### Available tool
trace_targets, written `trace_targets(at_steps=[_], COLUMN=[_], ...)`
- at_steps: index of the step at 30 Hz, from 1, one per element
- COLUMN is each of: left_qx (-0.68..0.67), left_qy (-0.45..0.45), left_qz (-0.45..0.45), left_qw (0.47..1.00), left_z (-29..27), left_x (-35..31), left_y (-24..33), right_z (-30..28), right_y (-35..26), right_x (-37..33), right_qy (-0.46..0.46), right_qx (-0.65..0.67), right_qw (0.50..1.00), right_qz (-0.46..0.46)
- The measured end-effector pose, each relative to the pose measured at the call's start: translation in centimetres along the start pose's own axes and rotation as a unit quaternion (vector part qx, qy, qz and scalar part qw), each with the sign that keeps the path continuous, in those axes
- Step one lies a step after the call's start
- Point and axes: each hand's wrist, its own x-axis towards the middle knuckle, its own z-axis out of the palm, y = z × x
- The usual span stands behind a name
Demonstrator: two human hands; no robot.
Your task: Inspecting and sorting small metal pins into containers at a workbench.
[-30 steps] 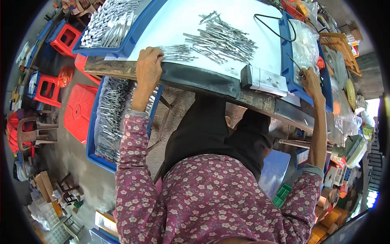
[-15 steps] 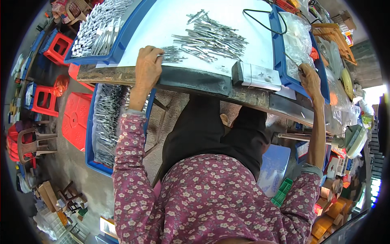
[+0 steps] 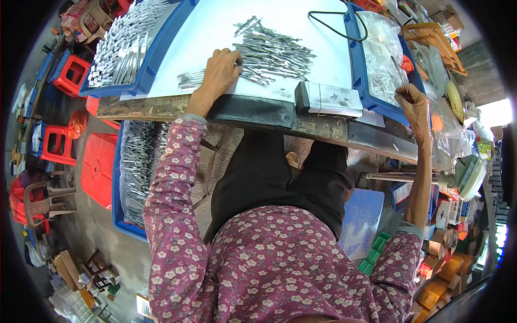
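Observation:
My left hand (image 3: 219, 72) rests over the white-topped table, fingers curled down at the left edge of a pile of thin metal pieces (image 3: 277, 51). Its fingertips are partly hidden, so whatever they hold does not show. Left of that hand lies a smaller row of similar metal pieces (image 3: 191, 79). At the table's right side, my right hand (image 3: 412, 105) pinches a slim metal rod (image 3: 399, 71), which points up over a blue tray (image 3: 357, 64). Inside this tray are clear plastic bags (image 3: 379, 43) and small white pieces.
A blue tray (image 3: 141, 86) of white-ended sticks stands at the table's left. A paper-wrapped block (image 3: 334, 99) sits at the front edge. Below left is a blue crate (image 3: 119, 199) with metal pieces, beside a red stool (image 3: 98, 169). A dark cable (image 3: 339, 36) loops near the right tray.
My left hand has moved right, from the small row to the edge of the large pile. The rod in my right hand has swung more upright. The view has shifted slightly.

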Motion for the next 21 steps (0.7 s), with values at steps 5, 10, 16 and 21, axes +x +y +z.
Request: trace_targets(at_steps=[5, 10, 16, 21], left_qx=[0.007, 0.035, 0.074, 0.072], left_qy=[-0.028, -0.054, -0.003, 0.032], left_qz=[-0.005, -0.012, 0.049, 0.059], left_qw=[1.000, 0.998, 0.996, 0.995], left_z=[0.4, 0.4, 1.0, 0.4], left_x=[0.8, 0.9, 0.1, -0.2], left_y=[-0.2, -0.1, 0.2, 0.6], right_z=[0.2, 1.2, 3.4, 3.9], right_y=[-1.4, -1.6, 0.0, -0.3], right_x=[-0.4, -0.4, -0.7, -0.4], right_qy=[0.030, -0.018, 0.013, 0.048], right_qx=[-0.198, -0.167, -0.004, 0.069], right_qw=[0.976, 0.985, 1.000, 0.996], right_qz=[-0.088, -0.029, 0.001, 0.028])
